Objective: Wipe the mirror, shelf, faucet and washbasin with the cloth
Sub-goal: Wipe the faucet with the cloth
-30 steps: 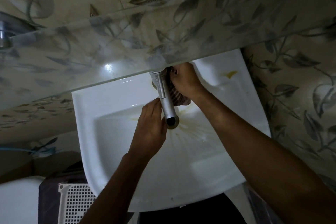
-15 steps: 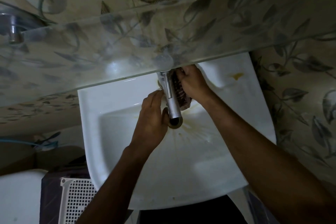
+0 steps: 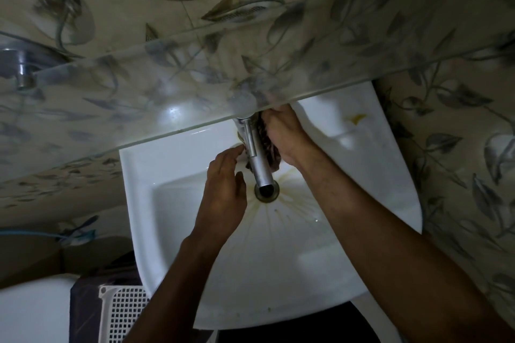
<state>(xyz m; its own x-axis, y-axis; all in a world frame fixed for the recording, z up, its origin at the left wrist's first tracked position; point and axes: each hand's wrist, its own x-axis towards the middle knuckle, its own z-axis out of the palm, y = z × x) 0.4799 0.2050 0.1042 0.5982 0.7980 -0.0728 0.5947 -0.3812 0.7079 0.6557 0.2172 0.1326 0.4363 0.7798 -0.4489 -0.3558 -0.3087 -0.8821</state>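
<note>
A metal faucet [image 3: 257, 159] reaches out over the white washbasin [image 3: 172, 164], its spout ending above the drain [image 3: 266, 194]. My right hand [image 3: 284, 133] grips a dark patterned cloth [image 3: 269, 147] against the faucet's right side, partly under the frosted glass shelf [image 3: 139, 97]. My left hand [image 3: 225, 189] lies to the left of the spout, fingers fairly straight, fingertips touching a bit of cloth at the faucet's base. The mirror is out of view.
Leaf-patterned tiles [image 3: 451, 147] cover the wall around the basin. A chrome shelf bracket [image 3: 22, 69] sits at the far left. A white perforated basket [image 3: 122, 312] stands below the basin's left. Brownish stains radiate from the drain; a yellow mark [image 3: 358, 117] sits at the basin's back right.
My left hand has let go of the spout and slid up toward the faucet's base. My right hand keeps the cloth on the faucet, shifted slightly up its side.
</note>
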